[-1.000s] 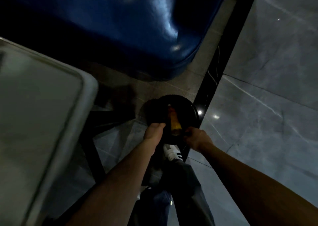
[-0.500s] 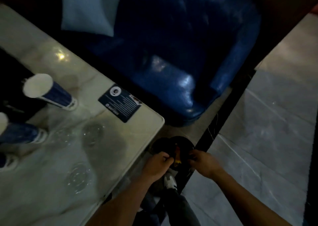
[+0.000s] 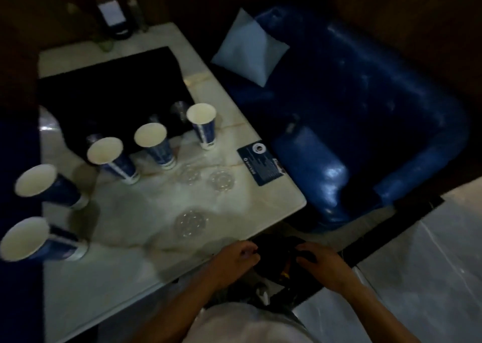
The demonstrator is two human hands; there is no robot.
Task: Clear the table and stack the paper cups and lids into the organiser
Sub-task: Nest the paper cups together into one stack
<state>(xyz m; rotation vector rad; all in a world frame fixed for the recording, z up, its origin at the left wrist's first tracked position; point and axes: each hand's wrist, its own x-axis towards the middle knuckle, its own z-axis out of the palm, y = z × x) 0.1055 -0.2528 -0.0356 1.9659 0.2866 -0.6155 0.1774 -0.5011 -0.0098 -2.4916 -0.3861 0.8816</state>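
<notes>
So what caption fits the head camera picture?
Both hands, left hand and right hand, on a dark object below the table; five paper cups wait.

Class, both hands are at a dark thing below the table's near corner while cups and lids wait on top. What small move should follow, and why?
Probably lift the left hand to the nearest clear lid. Both hands, the right hand too, sit on the dark object off the table, and the five cups, such as the nearest cup, stand untouched.
</notes>
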